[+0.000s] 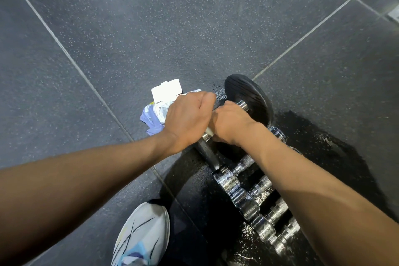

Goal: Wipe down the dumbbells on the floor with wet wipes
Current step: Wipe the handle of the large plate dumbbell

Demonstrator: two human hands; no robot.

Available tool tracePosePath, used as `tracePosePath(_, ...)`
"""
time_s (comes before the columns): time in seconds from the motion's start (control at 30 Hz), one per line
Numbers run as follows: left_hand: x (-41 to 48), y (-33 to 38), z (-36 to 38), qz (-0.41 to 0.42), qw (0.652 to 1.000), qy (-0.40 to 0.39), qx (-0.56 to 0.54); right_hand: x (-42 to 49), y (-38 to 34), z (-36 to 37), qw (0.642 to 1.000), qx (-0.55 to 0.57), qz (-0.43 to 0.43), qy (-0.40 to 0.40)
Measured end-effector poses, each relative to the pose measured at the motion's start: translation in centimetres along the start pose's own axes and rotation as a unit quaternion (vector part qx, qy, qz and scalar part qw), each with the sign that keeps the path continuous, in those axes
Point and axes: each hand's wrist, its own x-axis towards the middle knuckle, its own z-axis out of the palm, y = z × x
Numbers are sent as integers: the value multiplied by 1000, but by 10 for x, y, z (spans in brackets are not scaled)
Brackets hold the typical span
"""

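I read the floor (151, 28) as dark rubber tiles flecked with pale specks. Thin pale seams (64, 49) cross it diagonally and divide it into large squares. A wet patch (319, 142) darkens the tiles at lower right, and drops glint on it. At the bottom edge, a white shoe (144, 233) with black lines and blue markings stands beside that patch. A pale object (394, 14) at the upper right edge is too small to identify.

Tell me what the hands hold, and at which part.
Both the left hand and right hand grip the black-plated chrome dumbbell by its handle; a white wipe shows between them.
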Motion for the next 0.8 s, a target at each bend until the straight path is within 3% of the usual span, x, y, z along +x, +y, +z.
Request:
tracePosePath(0.13, 0, -1, 0, -3, 1000, -2, -3, 0, -22, 29, 972, 45, -53, 226)
tracePosePath(0.23, -1, -3, 1, -7, 1000, -3, -10, -7, -22, 50, 947, 120, -48, 295)
tracePosePath(0.3, -2, -3, 2, -8, 1000, -2, -13, -15, -23, 56, 939, 162, -35, 301)
tracePosePath(0.43, -2, -2, 2, -5, 1000, -1, -12, -29, -35, 61, 951, 136, -3, 277)
tracePosePath(0.8, -1, 1, -3, -9, 1000, -5, -24, -79, -66, 80, 913, 227, 108, 323)
